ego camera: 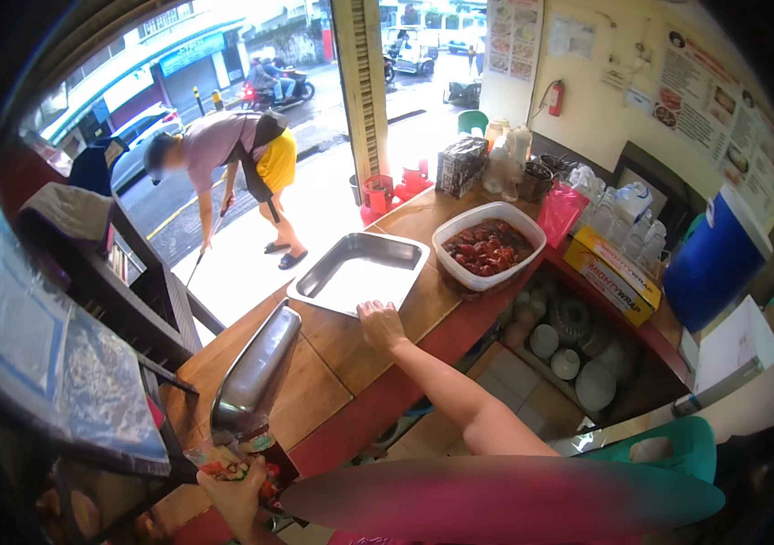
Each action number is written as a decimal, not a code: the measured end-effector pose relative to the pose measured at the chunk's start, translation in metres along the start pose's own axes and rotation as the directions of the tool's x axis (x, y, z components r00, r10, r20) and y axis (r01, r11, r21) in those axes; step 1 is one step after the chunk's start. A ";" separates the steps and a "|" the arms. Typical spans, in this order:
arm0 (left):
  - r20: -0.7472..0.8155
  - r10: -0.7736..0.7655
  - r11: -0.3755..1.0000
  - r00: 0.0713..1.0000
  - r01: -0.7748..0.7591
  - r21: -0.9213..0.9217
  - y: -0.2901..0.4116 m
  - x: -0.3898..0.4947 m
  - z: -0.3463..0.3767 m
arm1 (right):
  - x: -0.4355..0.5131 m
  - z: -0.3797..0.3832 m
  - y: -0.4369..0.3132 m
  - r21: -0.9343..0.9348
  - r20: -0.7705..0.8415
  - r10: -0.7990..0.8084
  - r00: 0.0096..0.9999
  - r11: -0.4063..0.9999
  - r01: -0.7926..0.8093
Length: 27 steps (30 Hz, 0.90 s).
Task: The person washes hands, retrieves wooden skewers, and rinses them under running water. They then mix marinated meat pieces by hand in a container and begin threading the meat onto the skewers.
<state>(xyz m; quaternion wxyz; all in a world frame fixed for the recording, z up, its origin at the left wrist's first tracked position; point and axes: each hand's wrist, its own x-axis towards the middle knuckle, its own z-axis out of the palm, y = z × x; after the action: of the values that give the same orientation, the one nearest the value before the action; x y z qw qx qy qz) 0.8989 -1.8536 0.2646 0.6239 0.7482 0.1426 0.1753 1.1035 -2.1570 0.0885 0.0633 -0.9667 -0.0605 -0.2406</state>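
My right hand grips the near rim of a rectangular stainless steel tray on the wood-topped counter, fingers over the edge. To its right stands a white plastic tub of dark red meat pieces in brown liquid. At the lower left my left hand is closed around a clear plastic packet with red and pale contents, which I cannot make out further. A narrow, deep steel pan sits tilted on the counter, just beyond the packet.
Right of the tub are a pink plastic bag, a yellow cling-wrap box, glasses and a blue water jug. Bowls fill a shelf below. Across the counter a person bends over with a long stick; chairs stand left.
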 end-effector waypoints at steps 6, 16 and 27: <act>0.017 0.012 0.998 1.000 -0.011 -0.068 0.007 0.018 0.074 | 0.065 0.055 0.060 0.045 0.153 0.147 0.977 0.987 -0.156; -0.186 0.064 0.998 0.980 -0.062 0.016 0.018 -0.017 0.188 | 0.103 0.054 0.129 0.218 0.509 0.286 0.812 0.870 -0.443; -0.175 0.048 0.997 0.983 -0.035 0.076 0.034 -0.041 0.239 | 0.079 -0.098 0.453 -0.303 0.072 0.560 0.826 0.801 -0.516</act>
<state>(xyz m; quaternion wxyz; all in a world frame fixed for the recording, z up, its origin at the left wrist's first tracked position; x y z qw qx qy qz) 0.9670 -2.0888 0.2564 0.5775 0.7546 0.1879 0.2485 1.1950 -2.6111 0.1694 -0.0083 -0.9590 0.2455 -0.1415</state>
